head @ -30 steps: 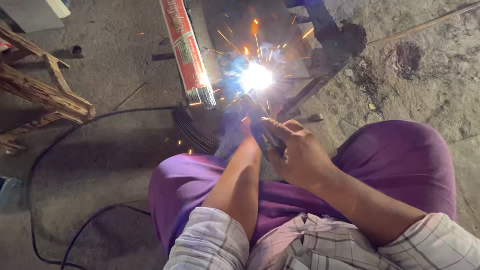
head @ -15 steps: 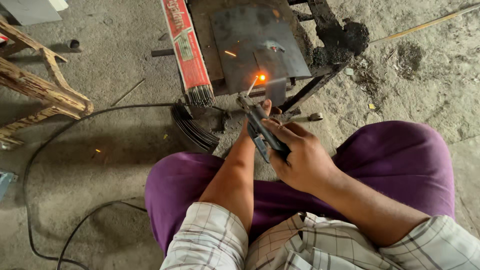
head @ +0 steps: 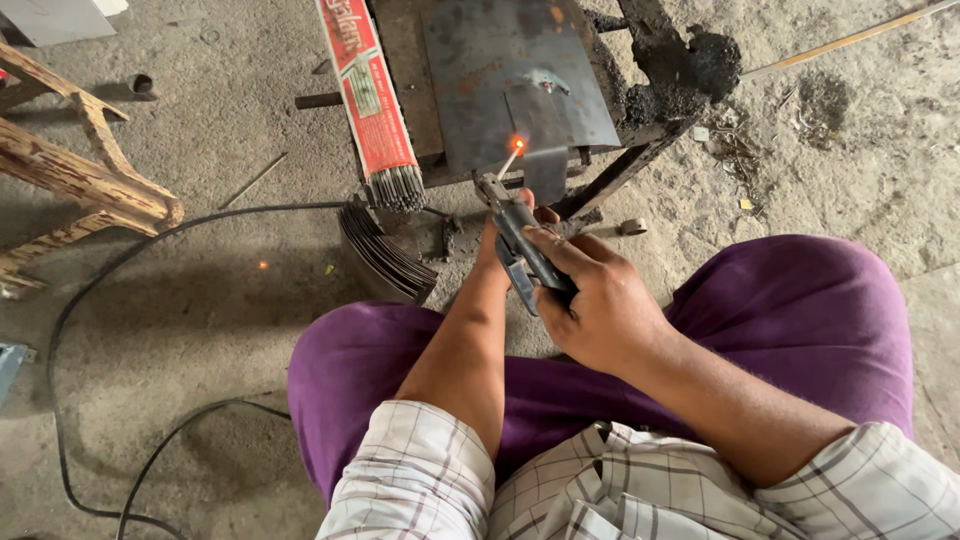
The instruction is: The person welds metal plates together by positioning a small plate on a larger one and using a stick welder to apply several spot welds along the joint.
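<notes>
My right hand [head: 598, 298] grips a dark electrode holder [head: 522, 240] that clamps a short welding rod [head: 509, 160]. The rod's tip glows orange just off a small steel piece [head: 545, 155] lying on a larger grey steel plate [head: 510, 70]. My left hand [head: 512, 218] is mostly hidden behind the holder; its fingers sit under it, near the plate's front edge. Whether it holds anything cannot be told. I sit on the ground in purple trousers, knees apart.
A red packet of welding rods [head: 365, 90] lies left of the plate, rod ends sticking out. A stack of thin dark metal strips [head: 380, 250] rests on the ground. A black cable [head: 120, 290] loops at left. Wooden frame [head: 70, 175] far left.
The bright arc and sparks of a second ago have stopped. The rod has lifted off the plate and only its tip glows. Both hands have stayed nearly in place.
</notes>
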